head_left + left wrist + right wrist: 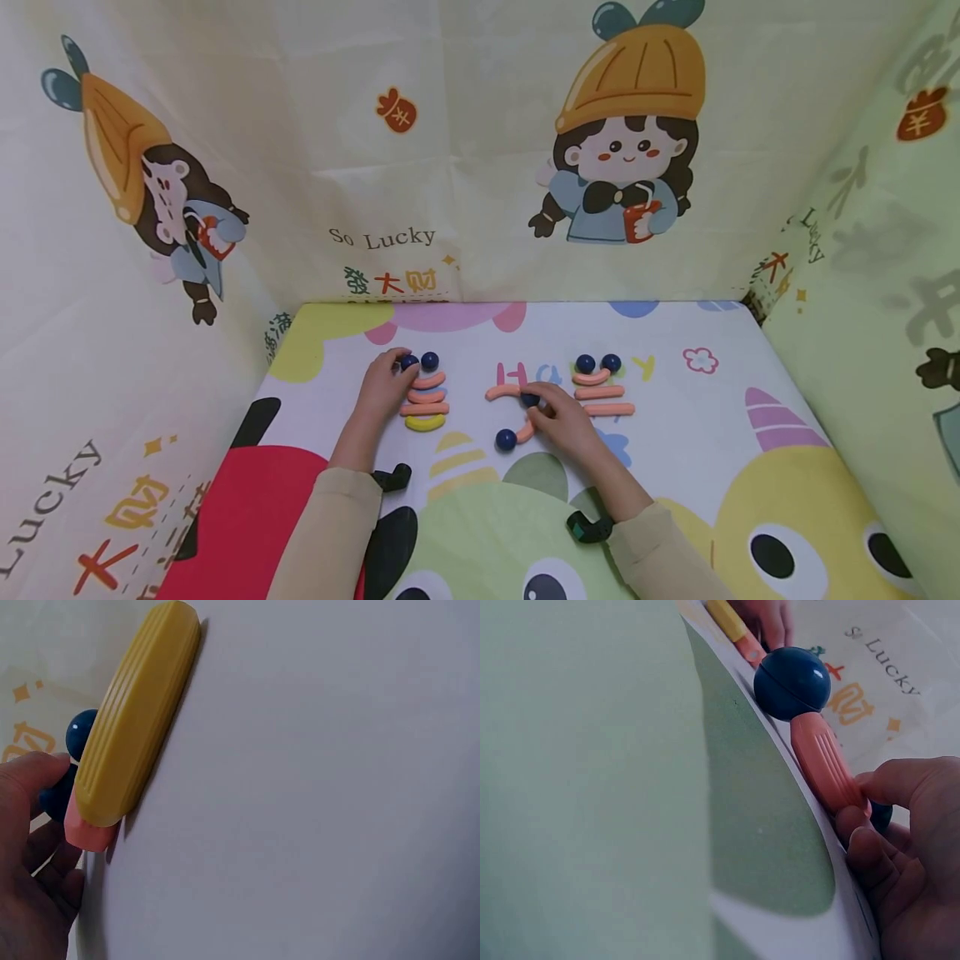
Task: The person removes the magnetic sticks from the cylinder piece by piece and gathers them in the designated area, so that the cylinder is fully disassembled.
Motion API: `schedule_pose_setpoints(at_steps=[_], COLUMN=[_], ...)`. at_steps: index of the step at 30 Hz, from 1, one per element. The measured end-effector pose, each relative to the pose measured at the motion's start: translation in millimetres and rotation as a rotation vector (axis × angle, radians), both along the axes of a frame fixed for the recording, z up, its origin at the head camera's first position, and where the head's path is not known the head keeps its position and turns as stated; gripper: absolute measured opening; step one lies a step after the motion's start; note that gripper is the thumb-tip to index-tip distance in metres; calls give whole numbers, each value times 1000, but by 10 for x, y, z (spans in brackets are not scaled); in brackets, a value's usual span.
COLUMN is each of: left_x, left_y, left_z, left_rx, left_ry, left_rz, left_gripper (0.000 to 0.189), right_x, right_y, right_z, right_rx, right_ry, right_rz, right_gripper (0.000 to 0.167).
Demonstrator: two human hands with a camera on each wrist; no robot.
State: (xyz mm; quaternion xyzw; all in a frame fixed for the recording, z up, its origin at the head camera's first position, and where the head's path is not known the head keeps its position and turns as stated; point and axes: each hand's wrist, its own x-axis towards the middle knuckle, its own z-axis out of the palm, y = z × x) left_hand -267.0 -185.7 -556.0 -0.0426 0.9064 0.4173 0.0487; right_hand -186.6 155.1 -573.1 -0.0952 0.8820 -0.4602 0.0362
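Note:
My left hand (388, 382) is at the left group of pieces, its thumb and fingers round a dark blue ball (58, 793). Beside that ball sits a second dark blue ball (430, 361). Below them lie pink sticks (425, 409), curved and straight, and a yellow curved stick (425, 423). Over the middle pieces, my right hand (562, 421) pinches a dark blue ball (529, 399) between thumb and index finger. From it one pink curved stick (502, 391) reaches left; another pink curved stick (823, 761) runs to a dark blue ball (792, 683). Fingers partly cover these joints.
To the right lies another group: two dark blue balls (586, 364), a curved pink stick (592, 378) and two straight pink sticks (609, 409). A printed cartoon cloth (675, 333) covers the table. Patterned fabric walls (480, 183) stand at the back and sides.

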Motion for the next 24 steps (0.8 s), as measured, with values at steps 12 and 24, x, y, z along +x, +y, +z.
schedule_pose_setpoints(at_steps=[12, 24], left_x=[-3, 46], left_y=[-10, 8], left_z=[-35, -22], left_rx=[-63, -122], left_ry=[9, 102], left_rz=[-27, -69], left_gripper=[52, 51], right_x=[2, 12], right_y=[3, -5], right_z=[4, 8], right_rx=[7, 5], right_ry=[-7, -10], right_rz=[-1, -9], right_gripper=[41, 39])
